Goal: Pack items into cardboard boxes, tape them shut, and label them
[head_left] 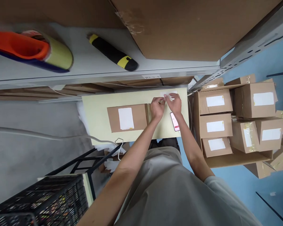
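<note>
My left hand (157, 108) and my right hand (174, 103) meet over the back right part of a pale yellow table (97, 108). Their fingertips pinch close together at a thin whitish, partly see-through piece (170, 96), too small and covered to name. Left of my hands lies a closed cardboard box (140, 114) with a white label (125, 118) on top. The left hand is just past the box's right end. Under my right wrist a phone (175, 121) with a lit screen rests on the table.
Above the table runs a grey shelf (81, 50) holding a tape dispenser (44, 51), a black and yellow box cutter (113, 52) and a large carton (179, 28). Labelled boxes (215, 101) fill a big open carton at right. A black crate (58, 201) stands lower left.
</note>
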Demonstrator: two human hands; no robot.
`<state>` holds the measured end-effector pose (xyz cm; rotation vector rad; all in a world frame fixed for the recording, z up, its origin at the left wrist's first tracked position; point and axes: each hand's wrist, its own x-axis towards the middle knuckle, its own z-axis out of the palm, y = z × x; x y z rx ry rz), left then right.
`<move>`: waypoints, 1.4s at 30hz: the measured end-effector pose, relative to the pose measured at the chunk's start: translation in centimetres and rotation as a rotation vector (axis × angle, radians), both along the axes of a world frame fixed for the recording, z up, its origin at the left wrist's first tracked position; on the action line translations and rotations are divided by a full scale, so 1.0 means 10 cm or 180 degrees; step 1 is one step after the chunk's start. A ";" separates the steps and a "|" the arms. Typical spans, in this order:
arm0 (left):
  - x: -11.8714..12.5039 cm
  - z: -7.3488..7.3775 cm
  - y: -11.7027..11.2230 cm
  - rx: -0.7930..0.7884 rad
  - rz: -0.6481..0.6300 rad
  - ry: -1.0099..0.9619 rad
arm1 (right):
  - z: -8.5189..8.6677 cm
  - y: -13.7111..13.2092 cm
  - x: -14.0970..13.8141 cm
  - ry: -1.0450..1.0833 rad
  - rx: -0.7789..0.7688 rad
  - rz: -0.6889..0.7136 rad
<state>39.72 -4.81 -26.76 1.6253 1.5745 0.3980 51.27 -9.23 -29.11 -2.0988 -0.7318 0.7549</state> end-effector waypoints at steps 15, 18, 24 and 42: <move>0.63 -0.44 0.30 -0.0165 -0.2495 0.0376 | 0.00 -0.37 1.17 -0.0316 -0.0184 -0.0437; 0.71 -0.62 0.34 -0.0300 -0.2555 0.0547 | -0.05 -0.39 1.23 -0.0341 -0.0405 -0.0390; 0.63 -0.65 0.31 -0.0201 -0.2751 0.0728 | -0.12 -0.48 1.19 -0.0319 -0.0611 -0.0388; 0.72 -0.57 0.35 -0.0534 -0.2549 0.0520 | 0.11 -0.99 0.97 -0.0776 -0.0710 -0.1310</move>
